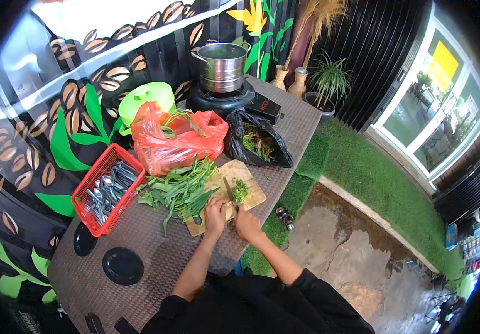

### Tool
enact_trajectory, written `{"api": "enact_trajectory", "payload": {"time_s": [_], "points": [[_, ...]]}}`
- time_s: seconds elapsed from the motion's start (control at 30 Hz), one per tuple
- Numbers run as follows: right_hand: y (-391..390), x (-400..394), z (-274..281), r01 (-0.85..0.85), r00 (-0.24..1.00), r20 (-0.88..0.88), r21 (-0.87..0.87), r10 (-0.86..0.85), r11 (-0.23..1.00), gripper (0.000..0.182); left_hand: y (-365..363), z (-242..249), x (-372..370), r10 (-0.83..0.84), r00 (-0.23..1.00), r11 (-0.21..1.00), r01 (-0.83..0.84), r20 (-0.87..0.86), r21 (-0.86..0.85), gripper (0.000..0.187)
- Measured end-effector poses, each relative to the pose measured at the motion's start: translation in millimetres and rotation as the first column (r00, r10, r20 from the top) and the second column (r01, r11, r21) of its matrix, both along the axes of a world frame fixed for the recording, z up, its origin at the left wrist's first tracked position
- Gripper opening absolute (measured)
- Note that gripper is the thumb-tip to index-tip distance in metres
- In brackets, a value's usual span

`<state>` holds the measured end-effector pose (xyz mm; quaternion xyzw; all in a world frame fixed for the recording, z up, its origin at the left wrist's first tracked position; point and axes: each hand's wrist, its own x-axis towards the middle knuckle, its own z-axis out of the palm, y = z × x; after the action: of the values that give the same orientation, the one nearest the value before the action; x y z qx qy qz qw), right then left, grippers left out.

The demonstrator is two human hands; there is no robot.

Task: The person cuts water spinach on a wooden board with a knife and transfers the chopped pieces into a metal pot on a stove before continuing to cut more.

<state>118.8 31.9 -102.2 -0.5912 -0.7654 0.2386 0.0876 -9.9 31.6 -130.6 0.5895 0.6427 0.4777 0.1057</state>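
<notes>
My right hand (247, 224) is closed round the handle of a knife (229, 189), whose blade points away from me over a wooden cutting board (255, 195). Finely chopped greens (240, 192) lie just right of the blade. Close beside the knife, my left hand (215, 217) is closed with bent fingers on leafy greens at the board's near part; its fingertips are partly hidden. A big heap of long-leaved greens (179, 190) covers the board's left side and spills onto the table.
Behind the board stand a red plastic bag (176, 145) and a black bag (251, 142) holding plant scraps. A red basket (106, 189) of cutlery is left. A steel pot (221, 69) sits on a stove (262, 106), near a green lidded container (148, 99). Two black plates (123, 266) lie near left.
</notes>
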Motion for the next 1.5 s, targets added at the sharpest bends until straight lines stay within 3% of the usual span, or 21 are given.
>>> {"api": "enact_trajectory", "payload": {"time_s": [0.13,0.17,0.27,0.4,0.53,0.7,0.8,0.87,1.03,1.13,1.17,1.3,1.4,1.5], "points": [[-7,-15,-9,0.032,0.999,0.046,-0.044,-0.03,0.999,0.034,1,-2,1,-0.008,1.0,1.0,0.007,0.026,0.027,0.007],[-1,-15,-14,0.01,0.999,0.039,0.034,-0.011,0.999,0.034,0,0,1,-0.009,1.0,1.0,0.008,0.029,0.029,0.007],[3,-10,-4,-0.013,0.999,0.03,0.037,0.012,0.999,0.032,-1,-1,1,0.003,0.999,1.0,-0.004,0.044,0.028,0.007],[-9,-20,-4,0.056,0.996,0.071,-0.031,-0.053,0.998,0.028,1,-3,-1,-0.007,0.999,0.999,0.005,0.042,0.046,0.007],[5,-14,2,-0.005,1.0,0.001,0.074,0.005,0.997,0.025,-6,0,1,0.005,0.999,1.0,-0.006,0.04,0.021,0.009],[-10,-20,0,0.053,0.997,0.067,-0.06,-0.049,0.997,0.027,-3,-1,2,0.022,0.993,1.0,-0.021,0.113,-0.01,0.011],[7,-18,1,0.02,0.999,0.03,-0.012,-0.02,1.0,0.029,-8,6,0,-0.006,0.998,1.0,0.006,0.056,0.005,0.011],[11,-10,9,-0.024,0.999,0.021,-0.045,0.025,0.999,0.03,-7,11,-1,0.001,0.995,0.998,0.006,-0.101,0.069,0.011],[-14,-10,16,0.029,0.999,0.042,-0.064,-0.026,0.997,0.03,-6,1,-5,-0.027,0.999,0.997,0.03,-0.029,0.078,0.013],[-17,-19,-5,0.046,0.997,0.062,-0.051,-0.043,0.998,0.031,-5,0,-5,0.0,0.996,1.0,0.001,0.087,-0.009,0.014],[-11,-19,-12,0.004,0.998,0.07,0.037,-0.007,0.999,0.03,-5,0,-6,-0.007,0.996,1.0,0.008,0.091,-0.007,0.015],[5,-12,6,-0.016,0.999,0.033,-0.028,0.017,0.999,0.027,-10,12,-1,0.005,0.981,0.999,0.002,0.195,-0.038,0.018],[-18,-21,-7,0.079,0.992,0.103,-0.017,-0.077,0.997,0.027,-8,9,-2,0.005,0.986,1.0,-0.001,0.164,-0.023,0.021],[-8,-22,-9,0.064,0.996,0.062,-0.021,-0.063,0.998,0.028,-5,-2,-3,-0.005,0.98,1.0,0.003,0.2,0.009,0.023]]}}
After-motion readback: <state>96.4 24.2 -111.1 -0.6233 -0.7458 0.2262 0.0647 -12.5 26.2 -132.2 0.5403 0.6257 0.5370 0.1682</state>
